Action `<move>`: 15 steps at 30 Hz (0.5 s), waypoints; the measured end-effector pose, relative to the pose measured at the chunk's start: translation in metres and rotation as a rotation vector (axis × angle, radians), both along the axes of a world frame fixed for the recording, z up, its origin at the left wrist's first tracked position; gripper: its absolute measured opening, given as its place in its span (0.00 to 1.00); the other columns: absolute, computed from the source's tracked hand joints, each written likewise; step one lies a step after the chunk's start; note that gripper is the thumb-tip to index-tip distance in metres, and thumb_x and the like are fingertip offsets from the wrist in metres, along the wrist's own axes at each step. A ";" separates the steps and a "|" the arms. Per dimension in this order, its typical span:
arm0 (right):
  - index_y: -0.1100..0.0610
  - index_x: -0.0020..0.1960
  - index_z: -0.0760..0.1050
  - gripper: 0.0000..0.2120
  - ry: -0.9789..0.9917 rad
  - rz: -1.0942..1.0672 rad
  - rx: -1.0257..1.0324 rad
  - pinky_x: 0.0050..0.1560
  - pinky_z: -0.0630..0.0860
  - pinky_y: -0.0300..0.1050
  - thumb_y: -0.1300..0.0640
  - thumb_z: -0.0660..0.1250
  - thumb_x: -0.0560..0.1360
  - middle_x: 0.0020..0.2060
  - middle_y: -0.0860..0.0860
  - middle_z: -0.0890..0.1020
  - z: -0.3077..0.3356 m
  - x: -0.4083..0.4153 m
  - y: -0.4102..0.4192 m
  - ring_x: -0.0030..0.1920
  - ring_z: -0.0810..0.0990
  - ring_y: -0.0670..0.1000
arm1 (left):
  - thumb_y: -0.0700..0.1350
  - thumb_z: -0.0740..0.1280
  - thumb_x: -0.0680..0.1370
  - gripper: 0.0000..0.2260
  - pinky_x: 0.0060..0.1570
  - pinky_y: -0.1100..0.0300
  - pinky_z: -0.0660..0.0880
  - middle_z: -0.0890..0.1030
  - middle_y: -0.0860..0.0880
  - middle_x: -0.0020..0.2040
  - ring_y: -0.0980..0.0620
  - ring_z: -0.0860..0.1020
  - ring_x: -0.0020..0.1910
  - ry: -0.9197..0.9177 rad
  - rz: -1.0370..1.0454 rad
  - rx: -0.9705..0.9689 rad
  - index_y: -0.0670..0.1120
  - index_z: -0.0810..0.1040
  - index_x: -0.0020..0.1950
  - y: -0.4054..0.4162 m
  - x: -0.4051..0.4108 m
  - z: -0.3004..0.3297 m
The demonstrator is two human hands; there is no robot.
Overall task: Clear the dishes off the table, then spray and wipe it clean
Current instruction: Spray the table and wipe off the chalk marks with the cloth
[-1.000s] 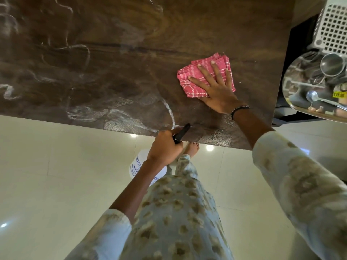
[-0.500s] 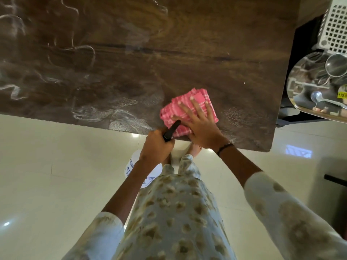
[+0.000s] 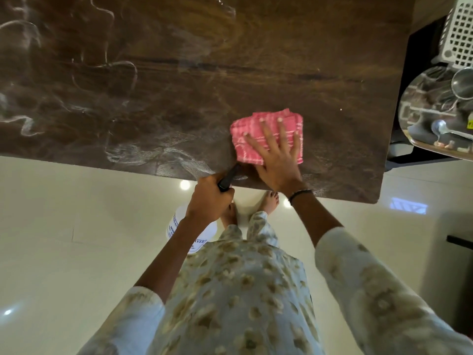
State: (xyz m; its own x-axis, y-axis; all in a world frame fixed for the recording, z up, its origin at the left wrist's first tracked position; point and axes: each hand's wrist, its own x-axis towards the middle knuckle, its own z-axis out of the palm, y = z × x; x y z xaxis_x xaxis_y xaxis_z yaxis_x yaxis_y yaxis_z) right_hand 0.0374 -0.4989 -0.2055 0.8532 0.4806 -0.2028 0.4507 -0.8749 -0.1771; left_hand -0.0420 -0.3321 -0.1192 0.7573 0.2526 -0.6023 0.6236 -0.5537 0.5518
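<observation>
Wiping step: right hand, fingers flat, presses the pink cloth near the table front edge; left hand grips the spray bottle; next, sweep toward the streaked left area.

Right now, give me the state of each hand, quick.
Left hand: closed grip on the spray bottle.
Right hand: open, fingers flat, pressing the pink cloth.

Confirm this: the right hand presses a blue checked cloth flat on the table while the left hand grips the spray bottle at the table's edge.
Wrong in one respect: the cloth is pink, not blue, as the head view shows. The right hand presses it flat on the table while the left hand grips the spray bottle at the table's edge.
</observation>
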 end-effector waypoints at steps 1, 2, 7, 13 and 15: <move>0.40 0.76 0.54 0.30 -0.003 0.057 0.002 0.69 0.47 0.75 0.41 0.55 0.75 0.78 0.54 0.54 0.001 -0.013 0.004 0.76 0.50 0.65 | 0.37 0.66 0.71 0.17 0.28 0.59 0.62 0.67 0.51 0.23 0.52 0.64 0.23 0.001 0.000 -0.006 0.52 0.65 0.27 0.001 -0.001 0.001; 0.41 0.76 0.53 0.30 -0.002 0.111 0.000 0.70 0.48 0.74 0.41 0.53 0.75 0.78 0.54 0.55 0.002 -0.027 0.004 0.76 0.50 0.64 | 0.37 0.66 0.72 0.17 0.27 0.59 0.62 0.66 0.51 0.23 0.52 0.64 0.22 -0.002 -0.003 -0.017 0.52 0.65 0.27 0.002 -0.002 0.002; 0.39 0.76 0.54 0.31 0.001 0.258 -0.022 0.71 0.50 0.71 0.41 0.56 0.73 0.77 0.52 0.57 0.005 -0.068 -0.053 0.76 0.51 0.62 | 0.38 0.66 0.72 0.12 0.30 0.58 0.63 0.68 0.50 0.24 0.49 0.64 0.25 -0.026 -0.018 -0.020 0.46 0.68 0.29 0.012 -0.006 0.005; 0.41 0.76 0.54 0.30 0.009 -0.047 -0.017 0.69 0.48 0.74 0.38 0.55 0.75 0.77 0.54 0.58 0.006 -0.045 -0.060 0.76 0.52 0.64 | 0.39 0.66 0.72 0.10 0.32 0.57 0.67 0.69 0.51 0.24 0.49 0.67 0.26 -0.045 -0.023 -0.021 0.46 0.71 0.31 0.025 -0.016 0.007; 0.43 0.76 0.56 0.30 0.037 -0.191 0.001 0.67 0.44 0.74 0.39 0.55 0.75 0.77 0.55 0.58 0.004 -0.040 -0.026 0.76 0.52 0.66 | 0.40 0.66 0.72 0.06 0.34 0.55 0.70 0.70 0.50 0.25 0.46 0.69 0.28 -0.027 -0.010 -0.010 0.43 0.75 0.35 0.028 -0.021 0.005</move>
